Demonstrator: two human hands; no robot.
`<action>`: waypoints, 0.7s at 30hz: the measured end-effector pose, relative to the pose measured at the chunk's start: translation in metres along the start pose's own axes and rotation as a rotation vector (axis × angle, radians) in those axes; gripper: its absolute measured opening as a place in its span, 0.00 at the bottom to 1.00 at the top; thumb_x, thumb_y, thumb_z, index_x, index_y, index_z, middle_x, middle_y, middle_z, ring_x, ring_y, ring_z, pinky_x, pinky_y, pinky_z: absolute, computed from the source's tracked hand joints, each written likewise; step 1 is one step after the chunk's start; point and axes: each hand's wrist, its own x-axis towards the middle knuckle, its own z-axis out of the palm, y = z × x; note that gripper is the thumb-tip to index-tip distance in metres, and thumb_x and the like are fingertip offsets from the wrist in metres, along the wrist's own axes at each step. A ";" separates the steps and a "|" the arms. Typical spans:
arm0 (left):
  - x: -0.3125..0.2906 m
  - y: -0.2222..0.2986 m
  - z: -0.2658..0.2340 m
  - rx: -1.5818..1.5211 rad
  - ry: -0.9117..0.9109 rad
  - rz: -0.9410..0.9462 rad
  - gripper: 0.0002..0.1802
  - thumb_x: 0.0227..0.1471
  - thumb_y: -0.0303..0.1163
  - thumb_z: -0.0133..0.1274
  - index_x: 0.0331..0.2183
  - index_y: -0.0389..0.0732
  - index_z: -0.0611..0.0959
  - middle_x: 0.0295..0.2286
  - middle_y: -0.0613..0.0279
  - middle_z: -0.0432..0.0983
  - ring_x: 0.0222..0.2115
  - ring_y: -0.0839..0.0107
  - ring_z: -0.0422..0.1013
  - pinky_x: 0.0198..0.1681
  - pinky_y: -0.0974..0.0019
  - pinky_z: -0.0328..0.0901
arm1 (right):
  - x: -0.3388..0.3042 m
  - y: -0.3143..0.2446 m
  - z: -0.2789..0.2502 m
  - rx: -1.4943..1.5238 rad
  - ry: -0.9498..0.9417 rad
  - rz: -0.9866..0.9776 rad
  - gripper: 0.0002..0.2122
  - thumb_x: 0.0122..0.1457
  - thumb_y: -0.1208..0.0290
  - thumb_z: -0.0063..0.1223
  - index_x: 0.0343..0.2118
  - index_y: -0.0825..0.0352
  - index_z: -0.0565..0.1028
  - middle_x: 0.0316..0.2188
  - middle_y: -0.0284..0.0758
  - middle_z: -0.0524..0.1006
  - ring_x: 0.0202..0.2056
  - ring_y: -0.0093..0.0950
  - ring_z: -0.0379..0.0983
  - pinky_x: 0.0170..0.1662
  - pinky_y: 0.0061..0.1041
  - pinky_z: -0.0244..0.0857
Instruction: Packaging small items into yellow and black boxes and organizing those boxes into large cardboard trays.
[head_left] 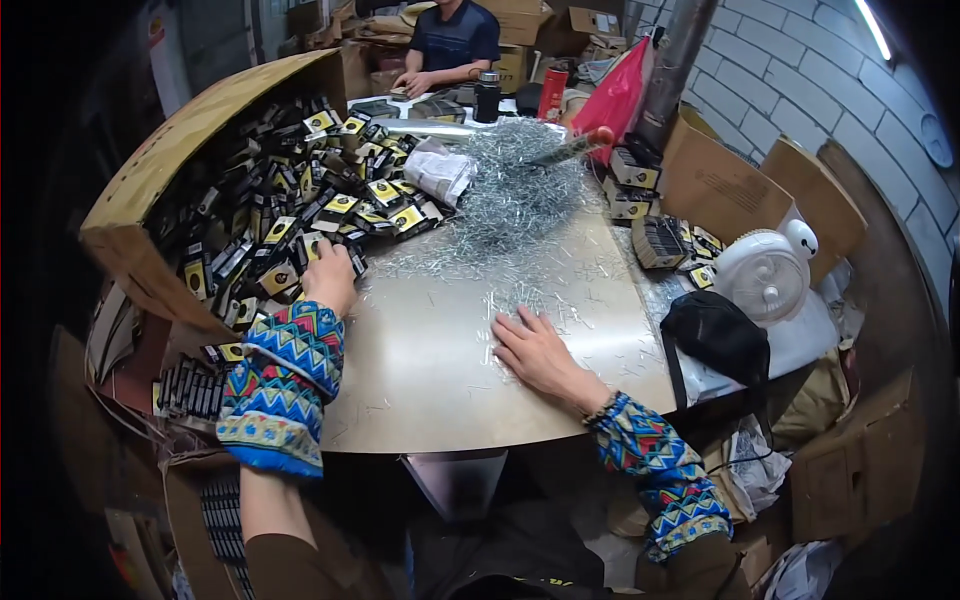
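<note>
My left hand reaches to the near right edge of a large pile of small black-and-yellow boxes. Its fingers are bent down around a small box at the pile's edge; the fingertips are partly hidden. My right hand rests palm down on the table, fingers apart. Under and around its fingertips lie loose thin silvery metal pieces, like pins or nails. A big tangled heap of the same pieces rises farther back. Patterned blue sleeve covers are on both my forearms.
An open cardboard carton holds the pile at left. A white fan, a black cap-like item and stacked small boxes stand at right. Behind the heap are a dark bottle, a red can and a seated person.
</note>
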 end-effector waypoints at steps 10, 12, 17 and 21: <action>-0.157 0.003 -0.090 -0.896 -0.139 -0.021 0.33 0.55 0.41 0.57 0.55 0.34 0.64 0.46 0.48 0.71 0.45 0.65 0.69 0.47 0.64 0.64 | -0.023 -0.011 -0.005 0.257 0.075 -0.011 0.21 0.64 0.66 0.46 0.57 0.72 0.64 0.61 0.48 0.62 0.64 0.44 0.54 0.65 0.48 0.48; -0.200 -0.006 -0.056 -1.399 -0.153 -0.153 0.27 0.56 0.35 0.53 0.55 0.39 0.65 0.34 0.60 0.72 0.33 0.71 0.70 0.37 0.68 0.67 | -0.024 -0.017 -0.002 0.233 -0.054 -0.073 0.21 0.64 0.67 0.46 0.57 0.73 0.65 0.60 0.48 0.63 0.63 0.46 0.55 0.64 0.47 0.50; -0.318 -0.016 -0.006 -1.805 -0.183 -0.574 0.24 0.56 0.32 0.48 0.53 0.38 0.67 0.32 0.62 0.72 0.26 0.74 0.70 0.30 0.69 0.69 | -0.014 -0.039 -0.005 0.109 -0.043 -0.214 0.20 0.64 0.67 0.47 0.55 0.73 0.66 0.59 0.47 0.65 0.60 0.47 0.60 0.63 0.38 0.55; -0.364 -0.007 0.027 -2.039 -0.306 -0.817 0.24 0.60 0.42 0.40 0.49 0.34 0.71 0.36 0.50 0.78 0.32 0.59 0.77 0.36 0.62 0.73 | -0.017 -0.046 -0.005 0.345 -0.007 -0.020 0.18 0.65 0.67 0.46 0.54 0.72 0.68 0.58 0.46 0.67 0.61 0.44 0.59 0.64 0.38 0.53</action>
